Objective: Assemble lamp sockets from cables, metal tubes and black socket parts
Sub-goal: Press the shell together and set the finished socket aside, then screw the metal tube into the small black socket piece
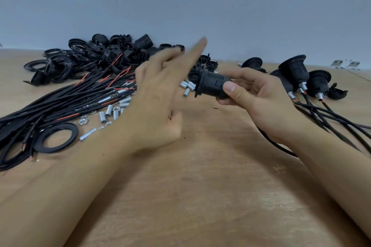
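My right hand (259,94) grips a black lamp socket (210,85) above the wooden table, its flanged end turned left; a black cable (275,143) runs from under that wrist. My left hand (158,98) hovers just left of the socket, blurred, fingers spread and straight, holding nothing. Left of it lie a bundle of black cables (60,102) with red and bare ends, several short metal tubes (109,111) and a nut (82,121). A heap of black socket parts (104,56) lies at the back left.
Three finished sockets (295,72) with tubes and cables lie at the right rear; their cables (331,118) trail to the right edge. A black ring (57,136) lies at the left front. More tubes (187,86) sit behind the held socket. A grey wall bounds the table.
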Motion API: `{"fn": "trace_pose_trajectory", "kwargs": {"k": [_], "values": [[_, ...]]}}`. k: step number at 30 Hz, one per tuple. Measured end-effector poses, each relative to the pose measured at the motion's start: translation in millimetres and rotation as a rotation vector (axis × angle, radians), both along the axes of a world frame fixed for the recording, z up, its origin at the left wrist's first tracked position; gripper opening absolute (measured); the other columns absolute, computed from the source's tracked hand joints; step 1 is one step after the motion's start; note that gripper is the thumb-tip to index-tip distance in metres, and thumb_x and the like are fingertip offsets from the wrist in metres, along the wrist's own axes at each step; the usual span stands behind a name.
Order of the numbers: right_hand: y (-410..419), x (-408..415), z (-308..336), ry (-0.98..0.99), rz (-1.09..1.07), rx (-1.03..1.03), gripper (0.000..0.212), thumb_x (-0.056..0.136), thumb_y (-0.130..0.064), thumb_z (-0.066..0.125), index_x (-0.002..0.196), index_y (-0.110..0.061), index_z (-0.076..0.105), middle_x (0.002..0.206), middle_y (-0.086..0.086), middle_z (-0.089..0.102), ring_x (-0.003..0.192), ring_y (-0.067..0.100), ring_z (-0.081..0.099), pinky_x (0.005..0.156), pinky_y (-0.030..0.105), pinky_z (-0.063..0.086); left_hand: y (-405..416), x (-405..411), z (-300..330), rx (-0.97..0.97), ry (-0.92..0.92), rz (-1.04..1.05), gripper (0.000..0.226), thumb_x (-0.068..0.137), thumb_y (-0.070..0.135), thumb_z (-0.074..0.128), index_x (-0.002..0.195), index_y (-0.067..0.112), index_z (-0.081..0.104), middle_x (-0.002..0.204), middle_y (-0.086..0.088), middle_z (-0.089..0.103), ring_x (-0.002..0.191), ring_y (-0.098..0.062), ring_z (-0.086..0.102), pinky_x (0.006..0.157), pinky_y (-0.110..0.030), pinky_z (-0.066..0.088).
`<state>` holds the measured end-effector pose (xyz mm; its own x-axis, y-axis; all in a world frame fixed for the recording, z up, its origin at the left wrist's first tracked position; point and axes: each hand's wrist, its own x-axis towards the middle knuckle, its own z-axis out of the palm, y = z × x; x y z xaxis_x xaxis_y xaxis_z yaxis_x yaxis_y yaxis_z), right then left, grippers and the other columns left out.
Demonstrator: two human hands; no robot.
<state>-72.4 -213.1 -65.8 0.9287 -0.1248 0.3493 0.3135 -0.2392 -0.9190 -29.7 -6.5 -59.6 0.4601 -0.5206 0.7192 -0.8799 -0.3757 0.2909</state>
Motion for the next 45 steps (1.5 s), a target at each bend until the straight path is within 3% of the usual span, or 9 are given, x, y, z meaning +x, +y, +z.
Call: {"fn": "trace_pose_trajectory", "kwargs": {"k": [5,12,15,21,29,33,36,40,45], "values": [[-6,2,3,-0.004,-0.061,0.027,0.02,0.095,-0.002,0.057,0.111,-0.011,0.066,0.111,0.024,0.067,0.096,0.03,0.07,0.081,0.028,0.058,7,-3,1,-0.241,-0.147,-0.052,0.061,0.054,-0.01,0.04,0.107,0.014,0.06,0.059,0.008,0.057,0.076,-0.025,0.058,0.077,-0.052,0.046],[-6,1,2,0.037,-0.034,0.016,0.023,0.095,-0.001,0.057,0.115,-0.008,0.065,0.112,0.022,0.068,0.097,0.028,0.07,0.081,0.029,0.058,2,-1,-4,-0.053,-0.042,-0.024,0.085,0.057,-0.004,0.044,0.141,0.0,0.043,0.133,-0.003,0.051,0.119,-0.02,0.046,0.101,-0.033,0.039],[-8,1,2,0.057,-0.046,-0.021,0.025,0.094,-0.002,0.059,0.117,-0.009,0.065,0.114,0.02,0.067,0.099,0.027,0.069,0.079,0.029,0.058,-5,11,-3,0.062,0.143,-0.051,0.07,0.08,0.006,0.053,0.14,0.038,0.037,0.153,0.004,0.04,0.143,-0.015,0.033,0.106,-0.026,0.033],[-9,0,1,0.096,-0.036,-0.096,0.022,0.092,-0.002,0.062,0.112,-0.01,0.067,0.11,0.013,0.068,0.094,0.021,0.07,0.08,0.028,0.059,10,-6,-4,-0.097,-0.059,-0.157,0.061,0.058,-0.011,0.043,0.111,0.008,0.065,0.062,0.004,0.064,0.084,-0.018,0.067,0.085,-0.047,0.05],[-51,5,12,-0.081,-0.742,-0.353,0.037,0.094,-0.025,0.061,0.13,-0.017,0.056,0.117,-0.007,0.062,0.104,0.004,0.059,0.091,0.018,0.044,4,5,-9,0.015,0.053,0.02,0.049,0.074,0.002,0.05,0.119,0.014,0.065,0.083,0.011,0.069,0.089,-0.016,0.052,0.087,-0.029,0.042],[-61,6,10,0.003,-0.708,-0.636,0.013,0.094,-0.015,0.054,0.105,-0.009,0.053,0.097,0.006,0.052,0.083,0.017,0.048,0.073,0.019,0.037,5,19,-13,0.344,0.178,0.435,0.043,0.087,0.028,0.047,0.128,0.023,0.059,0.116,0.004,0.065,0.112,-0.025,0.046,0.101,-0.044,0.038],[-45,5,11,-0.062,-0.649,-0.684,0.041,0.094,-0.015,0.058,0.134,-0.009,0.051,0.134,0.007,0.051,0.124,0.02,0.046,0.1,0.019,0.03,15,30,-14,0.488,0.23,0.681,0.041,0.09,0.033,0.047,0.127,0.021,0.059,0.126,-0.006,0.059,0.118,-0.035,0.045,0.097,-0.044,0.038],[-19,2,5,-0.126,-0.448,-0.754,0.037,0.092,-0.011,0.061,0.129,-0.011,0.059,0.124,-0.002,0.06,0.108,0.004,0.049,0.091,0.003,0.029,19,37,-17,0.509,0.26,0.703,0.026,0.093,0.032,0.05,0.1,0.018,0.071,0.107,-0.007,0.063,0.102,-0.034,0.056,0.082,-0.042,0.047],[-1,2,-5,-0.093,-0.135,-0.879,0.029,0.095,-0.014,0.059,0.124,-0.014,0.064,0.123,-0.002,0.066,0.116,0.017,0.057,0.102,0.031,0.04,19,45,-21,0.296,0.346,0.658,0.016,0.091,0.01,0.06,0.091,0.018,0.074,0.097,-0.005,0.072,0.093,-0.031,0.063,0.077,-0.036,0.049]]}}
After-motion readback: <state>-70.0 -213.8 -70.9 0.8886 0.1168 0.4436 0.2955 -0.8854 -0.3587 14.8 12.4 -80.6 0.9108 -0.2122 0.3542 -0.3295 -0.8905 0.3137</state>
